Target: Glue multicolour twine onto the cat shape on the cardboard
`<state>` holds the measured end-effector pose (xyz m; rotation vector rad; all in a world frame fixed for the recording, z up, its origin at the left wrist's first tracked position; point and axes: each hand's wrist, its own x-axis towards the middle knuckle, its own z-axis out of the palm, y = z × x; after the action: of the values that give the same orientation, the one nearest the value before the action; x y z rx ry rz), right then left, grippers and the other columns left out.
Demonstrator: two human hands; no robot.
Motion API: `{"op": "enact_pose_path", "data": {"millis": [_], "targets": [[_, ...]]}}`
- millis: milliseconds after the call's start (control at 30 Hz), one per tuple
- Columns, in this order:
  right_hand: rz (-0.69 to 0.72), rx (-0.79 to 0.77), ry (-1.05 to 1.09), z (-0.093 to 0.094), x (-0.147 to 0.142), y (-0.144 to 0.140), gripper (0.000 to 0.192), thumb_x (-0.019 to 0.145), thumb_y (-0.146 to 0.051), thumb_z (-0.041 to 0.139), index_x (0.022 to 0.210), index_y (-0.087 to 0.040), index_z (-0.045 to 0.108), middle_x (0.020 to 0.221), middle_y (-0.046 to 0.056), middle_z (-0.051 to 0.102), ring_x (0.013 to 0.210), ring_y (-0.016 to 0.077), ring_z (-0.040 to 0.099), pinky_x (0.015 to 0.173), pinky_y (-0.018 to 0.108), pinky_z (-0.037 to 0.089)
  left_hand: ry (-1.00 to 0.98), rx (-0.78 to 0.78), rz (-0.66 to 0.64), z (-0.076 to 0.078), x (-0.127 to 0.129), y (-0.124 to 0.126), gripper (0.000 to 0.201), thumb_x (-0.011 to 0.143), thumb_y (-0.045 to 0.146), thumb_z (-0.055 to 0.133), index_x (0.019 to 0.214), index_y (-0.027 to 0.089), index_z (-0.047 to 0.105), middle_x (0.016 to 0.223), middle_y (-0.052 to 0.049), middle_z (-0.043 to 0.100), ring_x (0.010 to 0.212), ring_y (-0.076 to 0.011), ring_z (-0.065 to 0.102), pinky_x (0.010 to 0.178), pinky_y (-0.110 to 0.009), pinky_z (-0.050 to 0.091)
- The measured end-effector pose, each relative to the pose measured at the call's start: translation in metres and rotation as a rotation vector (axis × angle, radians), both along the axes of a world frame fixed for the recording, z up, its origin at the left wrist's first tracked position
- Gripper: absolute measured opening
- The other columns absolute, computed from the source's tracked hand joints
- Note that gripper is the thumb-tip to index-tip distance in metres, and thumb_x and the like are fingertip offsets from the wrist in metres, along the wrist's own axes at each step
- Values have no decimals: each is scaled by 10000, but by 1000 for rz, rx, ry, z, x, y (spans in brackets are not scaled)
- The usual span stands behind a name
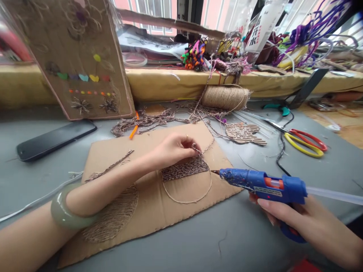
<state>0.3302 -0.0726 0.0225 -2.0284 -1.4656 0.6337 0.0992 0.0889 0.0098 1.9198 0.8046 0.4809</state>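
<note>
My left hand (181,149) pinches a brown twisted cord (209,146) just above a cardboard sheet (181,215). Under those fingers lies a dark patch of cord rows (185,169), filling the upper part of a round outline of thin twine (181,202). My right hand (286,215) grips a blue hot glue gun (261,183), its nozzle close to the right edge of the outline. A clear glue stick (334,194) sticks out of the gun's back. On the sheet's left, a shape filled with lighter twine (113,217) is partly covered by my left forearm.
Behind the sheet lie a twine spool (225,97), tangled cord (147,121) and a ridged cardboard scrap (245,133). Scissors (306,143) and a black cable (280,155) are at right, a phone (56,139) at left. A decorated cardboard panel (85,64) stands at back left.
</note>
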Motion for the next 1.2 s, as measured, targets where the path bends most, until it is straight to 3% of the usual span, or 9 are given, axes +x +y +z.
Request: {"op": "enact_pose_path", "data": {"millis": [100,267,467,633,733,967,1100,1200], "targets": [[138,-56,22,2,-3,4,374,650,-613,579,695,-269,717,431,4,567,398,191,539,344,270,433,-21,-72,24,2,-1,0,193,749,200,558,866,123,691,667,6,615,559,-74,500,499,-180,365],[73,-96,-7,3,-3,5,474,602,-658,581,842,-274,720,527,10,642,475,223,595,391,295,489,-67,-179,35,3,-2,0,160,750,184,562,845,117,672,641,12,583,527,-64,474,471,-175,355],[23,-111,-34,0,4,1,477,569,-681,590,808,-287,717,794,26,731,673,257,676,513,311,556,-110,-291,31,1,-4,1,124,750,153,566,830,111,652,595,22,549,478,-55,449,430,-171,322],[-11,-221,-75,-5,9,-5,658,550,-726,569,1019,-280,693,738,36,721,577,271,646,419,345,530,-110,-285,41,1,-5,1,122,757,154,575,837,113,658,617,10,564,503,-60,474,453,-177,342],[-42,-193,-133,-6,9,-7,692,534,-751,551,1004,-266,703,680,41,706,517,272,620,391,364,511,-106,-288,52,1,-5,1,121,752,147,578,836,112,658,632,4,578,512,-63,483,459,-179,351],[-45,-144,-182,-13,15,-14,614,593,-738,551,988,-290,691,844,24,730,755,306,666,620,388,557,-117,-310,31,0,-6,2,125,753,155,578,840,111,657,627,5,576,506,-62,475,451,-176,342],[-53,-161,-234,-18,19,-18,606,615,-735,544,996,-282,678,602,10,672,517,263,601,423,357,491,-144,-335,14,-1,-6,1,118,755,135,568,833,99,649,607,13,552,484,-51,447,432,-170,316],[-18,-136,-218,-16,18,-16,598,603,-726,561,985,-282,682,651,17,687,533,268,609,423,364,498,-167,-344,-6,-2,-6,1,117,758,125,563,835,92,645,590,23,531,476,-45,429,429,-168,306]]}}
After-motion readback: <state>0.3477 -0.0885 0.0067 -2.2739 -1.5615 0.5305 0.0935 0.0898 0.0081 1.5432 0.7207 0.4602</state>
